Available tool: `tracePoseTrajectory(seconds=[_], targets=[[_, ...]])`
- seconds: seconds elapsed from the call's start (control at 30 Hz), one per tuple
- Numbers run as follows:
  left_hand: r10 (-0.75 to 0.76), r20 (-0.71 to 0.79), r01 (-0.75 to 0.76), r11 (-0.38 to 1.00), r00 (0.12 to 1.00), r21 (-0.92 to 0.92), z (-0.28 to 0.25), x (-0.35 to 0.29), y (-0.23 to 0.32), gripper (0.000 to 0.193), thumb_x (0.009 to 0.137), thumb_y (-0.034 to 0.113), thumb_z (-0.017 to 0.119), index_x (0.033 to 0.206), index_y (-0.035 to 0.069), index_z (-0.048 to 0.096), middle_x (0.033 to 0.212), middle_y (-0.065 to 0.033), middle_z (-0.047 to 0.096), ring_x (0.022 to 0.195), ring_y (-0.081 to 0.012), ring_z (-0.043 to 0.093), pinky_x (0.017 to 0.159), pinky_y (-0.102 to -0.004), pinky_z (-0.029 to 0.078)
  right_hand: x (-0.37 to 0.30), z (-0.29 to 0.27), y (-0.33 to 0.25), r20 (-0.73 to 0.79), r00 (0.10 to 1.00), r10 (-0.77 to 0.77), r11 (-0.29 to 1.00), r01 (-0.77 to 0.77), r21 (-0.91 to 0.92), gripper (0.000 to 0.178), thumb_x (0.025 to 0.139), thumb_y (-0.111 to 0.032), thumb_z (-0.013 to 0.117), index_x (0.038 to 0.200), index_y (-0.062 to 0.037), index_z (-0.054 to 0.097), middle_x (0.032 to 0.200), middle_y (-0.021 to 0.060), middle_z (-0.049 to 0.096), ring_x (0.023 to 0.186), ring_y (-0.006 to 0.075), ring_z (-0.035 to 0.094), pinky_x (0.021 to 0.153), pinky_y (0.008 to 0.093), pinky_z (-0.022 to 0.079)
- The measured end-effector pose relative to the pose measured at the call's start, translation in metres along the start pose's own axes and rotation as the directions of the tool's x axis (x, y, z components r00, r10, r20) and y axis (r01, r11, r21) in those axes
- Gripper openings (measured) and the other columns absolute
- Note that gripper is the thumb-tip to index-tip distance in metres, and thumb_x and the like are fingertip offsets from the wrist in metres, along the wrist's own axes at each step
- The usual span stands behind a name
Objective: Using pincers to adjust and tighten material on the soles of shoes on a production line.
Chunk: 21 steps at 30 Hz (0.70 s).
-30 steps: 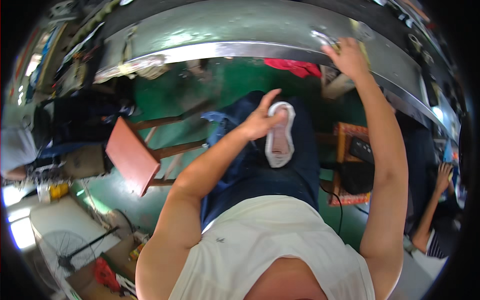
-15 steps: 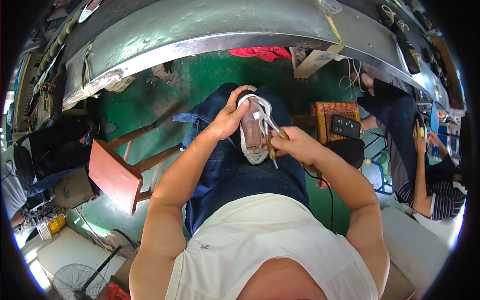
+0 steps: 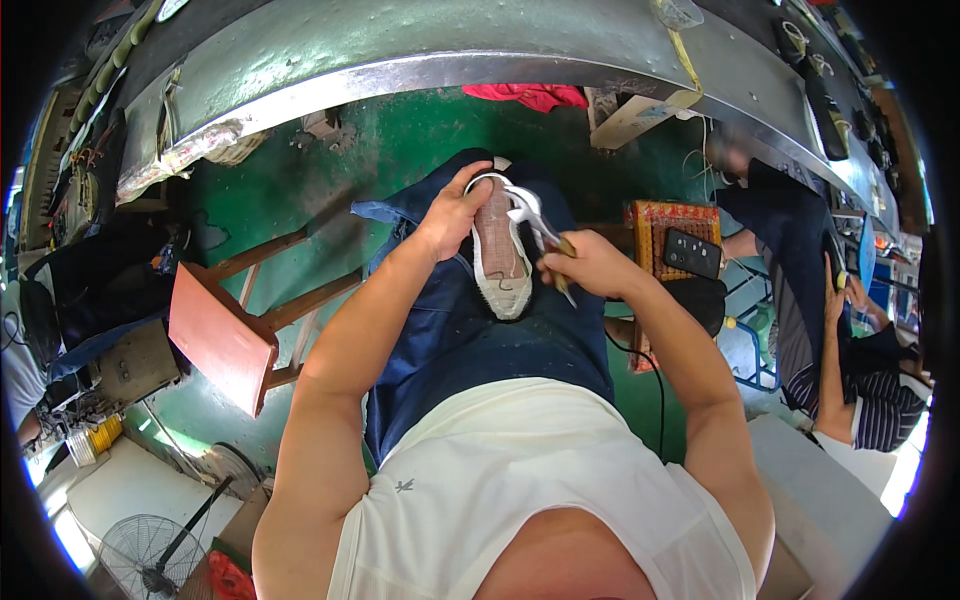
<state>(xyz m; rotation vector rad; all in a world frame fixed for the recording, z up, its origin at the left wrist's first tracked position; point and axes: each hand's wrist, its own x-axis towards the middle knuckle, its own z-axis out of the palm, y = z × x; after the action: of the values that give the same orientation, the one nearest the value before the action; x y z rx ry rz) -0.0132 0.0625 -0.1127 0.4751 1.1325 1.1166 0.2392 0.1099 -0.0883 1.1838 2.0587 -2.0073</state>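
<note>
Shoe (image 3: pixel 499 250) gripped sole-up by left hand (image 3: pixel 452 212); right hand (image 3: pixel 590 265) clasps what look like pliers (image 3: pixel 533 217).

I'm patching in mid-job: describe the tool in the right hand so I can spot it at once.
Start at the long grey metal workbench curving across the top, then drop to the person's lap in dark blue trousers. There the left hand holds a white shoe sole-up, and the right hand holds metal pliers at its rim. They are the only shiny silver thing on the lap.
</note>
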Motion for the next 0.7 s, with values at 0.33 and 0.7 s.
tracePoseTrajectory(seconds=[0.33,0.7], targets=[[-0.176,0.16,0.133,0.959,0.971,0.251,-0.001,0.007,0.009,0.067,0.1,0.019,0.063,0.159,0.02,0.031,0.14,-0.0073,0.054,0.118,-0.0186,0.057,0.092,-0.0371,0.051,0.075,0.007,0.033,-0.433,0.899,-0.072,0.991,0.113,0.071,0.043,0.084,-0.033,0.079,0.1,0.002,0.06,0.081,0.0104,0.064,0.076,0.0209,0.064,0.071,0.0366,0.052],[0.132,0.137,-0.169,0.934,0.982,0.314,0.003,-0.003,0.003,0.061,0.096,0.015,0.069,0.15,0.014,0.042,0.132,-0.0089,0.058,0.115,-0.019,0.057,0.099,-0.0354,0.049,0.007,0.006,0.009,-0.295,0.948,0.121,0.955,-0.03,0.295,0.034,0.085,-0.018,0.074,0.108,0.0009,0.056,0.089,0.0093,0.063,0.078,0.0187,0.064,0.07,0.0339,0.054]])
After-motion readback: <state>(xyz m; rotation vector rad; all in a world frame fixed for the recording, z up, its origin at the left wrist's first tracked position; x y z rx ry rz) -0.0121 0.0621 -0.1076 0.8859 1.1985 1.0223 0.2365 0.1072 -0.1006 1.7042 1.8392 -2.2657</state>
